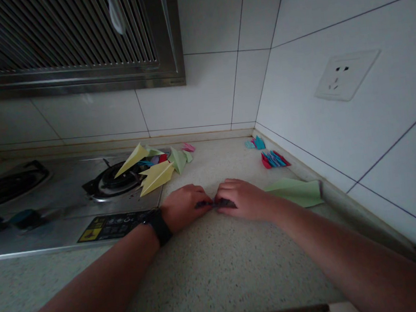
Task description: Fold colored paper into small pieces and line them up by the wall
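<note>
Forearms [311, 237] angle inward, curled fingers [227, 193] nearly meeting.

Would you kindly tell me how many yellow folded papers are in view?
2: one yellow paper lies over the right-hand burner; the other is nearer the left hand. More might be hidden in the pile.
</note>
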Demonstrator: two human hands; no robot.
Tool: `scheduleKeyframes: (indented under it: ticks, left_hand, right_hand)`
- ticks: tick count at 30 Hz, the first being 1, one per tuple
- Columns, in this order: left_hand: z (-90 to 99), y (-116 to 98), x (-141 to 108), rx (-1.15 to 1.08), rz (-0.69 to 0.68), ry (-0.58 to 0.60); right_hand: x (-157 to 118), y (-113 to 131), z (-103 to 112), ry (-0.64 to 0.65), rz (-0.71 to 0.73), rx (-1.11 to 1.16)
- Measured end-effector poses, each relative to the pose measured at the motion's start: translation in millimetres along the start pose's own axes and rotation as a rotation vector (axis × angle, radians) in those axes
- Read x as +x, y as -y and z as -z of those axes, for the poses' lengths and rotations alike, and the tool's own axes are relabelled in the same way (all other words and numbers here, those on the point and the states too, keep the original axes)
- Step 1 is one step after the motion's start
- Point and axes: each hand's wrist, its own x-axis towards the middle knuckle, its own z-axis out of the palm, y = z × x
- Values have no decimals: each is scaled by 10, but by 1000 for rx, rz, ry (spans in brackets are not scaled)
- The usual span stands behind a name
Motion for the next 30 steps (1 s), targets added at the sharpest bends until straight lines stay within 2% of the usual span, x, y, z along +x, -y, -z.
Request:
scheduleKeyframes:
  ticks: [12, 17, 24, 30]
  left_hand:
    - [-31, -39, 17, 94, 54, -52]
    - [6, -79, 12, 111, 100, -49]
    - [21, -81, 17, 148, 51, -10]
    - [-23, -88, 39, 174, 62, 10]
  right_hand:
    - [46, 22, -29, -24, -2, -264]
    - [50, 25, -34, -27, -6, -269]
    - [50, 31, -35, -35, -18, -216]
    - [59, 46, -62, -10, -58, -191]
